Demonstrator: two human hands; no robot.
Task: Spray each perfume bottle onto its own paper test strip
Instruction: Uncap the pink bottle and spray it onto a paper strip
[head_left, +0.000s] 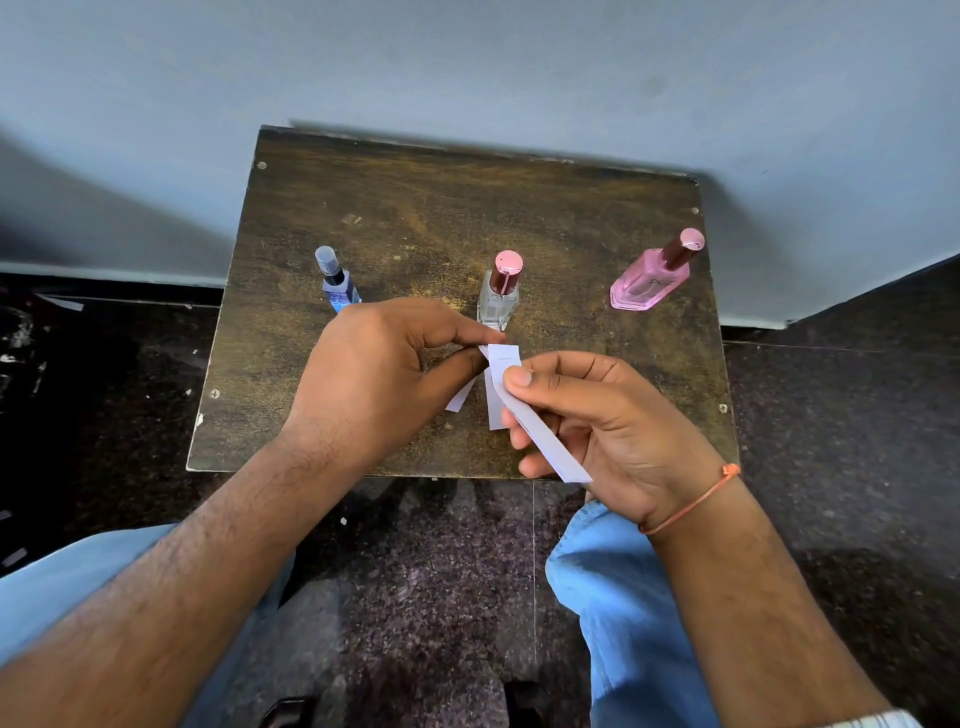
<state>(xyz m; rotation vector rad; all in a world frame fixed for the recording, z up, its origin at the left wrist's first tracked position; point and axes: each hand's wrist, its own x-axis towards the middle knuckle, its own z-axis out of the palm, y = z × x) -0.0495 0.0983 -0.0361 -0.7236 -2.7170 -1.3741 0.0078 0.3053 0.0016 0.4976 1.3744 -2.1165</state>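
Three perfume bottles stand on a small brown wooden table (415, 208): a blue bottle (336, 283) at left, a clear bottle with a pink cap (500, 293) in the middle, and a pink bottle (652, 278) at right. My left hand (384, 374) pinches the top ends of white paper strips (462, 397) between thumb and forefinger, just in front of the clear bottle. My right hand (613, 431) grips another white strip (535, 421), thumb pressed on its upper end, the strip running down across the fingers. The strips touch near their tops.
The table stands against a pale blue wall (467, 62). Dark speckled floor (441, 571) surrounds it, with small paper scraps at the left. My knees in blue jeans (613, 597) are below the table's front edge. An orange thread bracelet (691, 501) circles my right wrist.
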